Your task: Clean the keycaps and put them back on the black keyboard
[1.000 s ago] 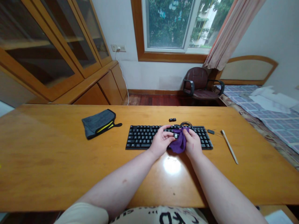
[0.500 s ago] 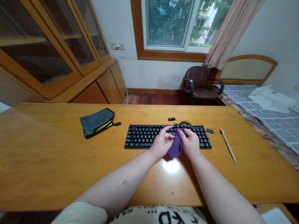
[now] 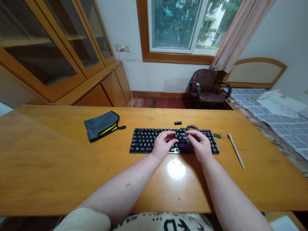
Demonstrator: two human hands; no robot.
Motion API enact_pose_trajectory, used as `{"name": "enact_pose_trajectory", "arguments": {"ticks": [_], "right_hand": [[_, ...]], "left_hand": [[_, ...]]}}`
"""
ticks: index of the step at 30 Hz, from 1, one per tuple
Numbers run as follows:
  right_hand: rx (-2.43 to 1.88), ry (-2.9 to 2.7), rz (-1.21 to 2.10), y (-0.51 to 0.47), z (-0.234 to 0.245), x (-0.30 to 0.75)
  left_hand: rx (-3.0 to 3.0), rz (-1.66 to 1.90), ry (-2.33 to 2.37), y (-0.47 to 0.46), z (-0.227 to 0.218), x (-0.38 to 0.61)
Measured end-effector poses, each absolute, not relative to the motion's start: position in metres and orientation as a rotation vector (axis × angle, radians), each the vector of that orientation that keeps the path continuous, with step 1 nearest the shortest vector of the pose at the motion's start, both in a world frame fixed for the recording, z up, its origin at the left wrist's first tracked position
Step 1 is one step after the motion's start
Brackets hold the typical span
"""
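Keyboard point(image 3: 182, 134), key legends point(image 3: 144, 140) too small to read, left grip point(image 3: 162, 145) and right grip point(image 3: 202, 146) half-curled, any hold unclear

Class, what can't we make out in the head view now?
All head view:
- Some keyboard keys: hidden by the left hand.
- Purple cloth's full outline: partly covered by the right hand.
- Markings on two black pieces: too small.
- Shirt lettering: cut off by bottom edge.

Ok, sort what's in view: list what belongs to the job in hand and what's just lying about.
Likely part of the job:
keyboard, beneath the left hand and right hand
purple cloth, by the right hand

Apparently just lying about:
grey cloth, left of the keyboard
pale stick, right of it
brown chair, beyond the table
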State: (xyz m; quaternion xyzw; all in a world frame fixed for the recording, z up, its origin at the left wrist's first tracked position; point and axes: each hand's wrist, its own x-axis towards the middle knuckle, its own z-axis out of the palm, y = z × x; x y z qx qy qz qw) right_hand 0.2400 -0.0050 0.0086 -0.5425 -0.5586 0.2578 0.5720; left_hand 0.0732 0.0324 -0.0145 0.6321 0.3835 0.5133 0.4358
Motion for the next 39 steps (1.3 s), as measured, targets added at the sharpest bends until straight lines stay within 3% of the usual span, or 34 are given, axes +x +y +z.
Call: {"name": "enact_pose_trajectory", "arguments": {"ticks": [5, 14, 22, 39], "right_hand": [[-1.254, -1.634, 0.667, -0.006, 0.014, 0.239], [-1.279, -1.610, 0.906, -0.001, 0.011, 0.248], [-1.394, -1.992, 0.817, -0.002, 0.014, 0.249], [-1.439, -2.162, 0.665, -0.003, 0.004, 0.243]], "left_hand": [[1.877, 1.204, 0.966, 0.030, -0.009, 0.068], [2.057, 1.075, 0.901, 0.028, 0.000, 0.064], [1.983, 1.262, 1.016, 0.030, 0.001, 0.055], [1.987, 1.201, 1.100, 0.035, -0.003, 0.059]]}}
